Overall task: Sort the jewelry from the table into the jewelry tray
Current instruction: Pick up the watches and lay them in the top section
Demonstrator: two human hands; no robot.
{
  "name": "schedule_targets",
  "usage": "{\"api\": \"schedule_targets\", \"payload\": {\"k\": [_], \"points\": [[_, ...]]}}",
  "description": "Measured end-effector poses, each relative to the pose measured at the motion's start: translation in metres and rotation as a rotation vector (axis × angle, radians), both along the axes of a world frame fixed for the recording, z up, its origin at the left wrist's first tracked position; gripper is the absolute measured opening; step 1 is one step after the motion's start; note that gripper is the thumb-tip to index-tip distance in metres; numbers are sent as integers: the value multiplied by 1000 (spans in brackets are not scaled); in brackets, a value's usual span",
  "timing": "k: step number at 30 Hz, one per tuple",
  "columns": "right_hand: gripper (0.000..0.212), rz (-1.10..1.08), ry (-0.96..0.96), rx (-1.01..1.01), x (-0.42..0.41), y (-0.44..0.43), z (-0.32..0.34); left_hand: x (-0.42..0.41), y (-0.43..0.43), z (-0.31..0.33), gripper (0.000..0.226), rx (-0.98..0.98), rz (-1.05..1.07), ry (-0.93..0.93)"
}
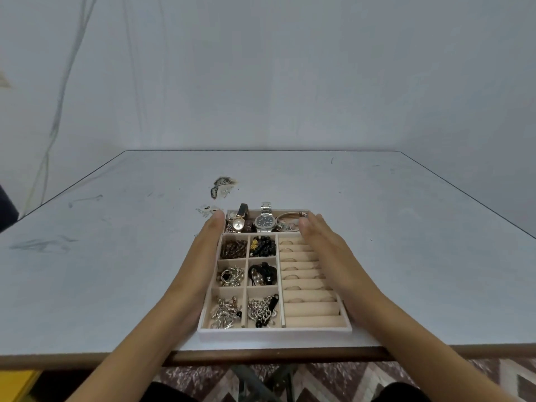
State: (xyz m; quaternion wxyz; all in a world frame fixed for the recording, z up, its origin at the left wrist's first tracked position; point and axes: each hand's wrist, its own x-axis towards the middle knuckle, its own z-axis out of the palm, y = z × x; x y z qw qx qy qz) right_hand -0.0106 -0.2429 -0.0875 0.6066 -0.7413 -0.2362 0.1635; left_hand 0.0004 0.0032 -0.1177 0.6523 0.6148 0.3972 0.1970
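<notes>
- Two bare forearms come up from the bottom of the frame, over a patterned rug point(319, 375) and the brown front edge of the table point(116, 256).
- Left hand point(203, 256): flat, fingers straight and together, laid along the left wall of the jewelry tray point(274, 334), fingertips at its far left corner; it grips nothing.
- Right hand point(327, 250): likewise flat with straight fingers, lying along the tray's right side and covering the edge of the ring rolls point(304, 311); nothing is held in it.
- That tray sits at lower centre of the frame, close to the table's near edge.
- Far row: a gold watch point(238, 224), a silver watch point(264, 221) and a bangle point(290, 220).
- Small left compartments: brown beads point(233, 248), black beads point(262, 245) and, in the nearest pair, silver chains point(224, 311).
- Several rings sit in the rolls.
- A dark stain point(222, 184) marks the tabletop beyond the tray, at centre frame.
</notes>
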Motion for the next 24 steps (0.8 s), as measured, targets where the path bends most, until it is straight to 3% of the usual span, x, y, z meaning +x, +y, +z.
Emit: {"api": "schedule_targets", "payload": {"k": [3,7,13,21,24], "points": [[70,-48,36,78,-15,-11,1,-17,-1,-12,53,-28,-107,29],[79,-54,9,3,-23,-7,2,-38,-26,12,53,42,-94,122],[59,-39,-12,-28,-26,-7,8,-114,-92,42,48,222,-246,-219],[48,5,37,66,-30,-11,14,-121,-93,35,50,192,-296,-327],[49,18,26,96,-31,-15,16,-118,-89,34,62,183,-303,-344]]}}
